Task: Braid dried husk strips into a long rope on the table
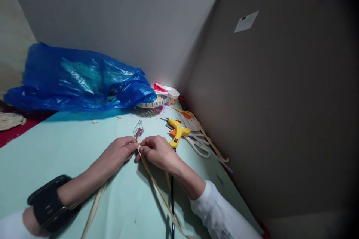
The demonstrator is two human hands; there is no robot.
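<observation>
Cane strip (157, 188) pinched by both the left hand (119, 153) and right hand (157, 152) fingers mid-worktop could crease or snap if bent too sharply.

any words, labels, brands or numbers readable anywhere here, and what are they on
None can be read.
Pale sticker on the brown board: a dark mark at its top edge, too small and blurred to read.
Paper cup: a printed pattern, no legible text.
Red and white packet behind the cup: print too blurred to read.
Yellow glue gun: no legible brand or label.
</observation>
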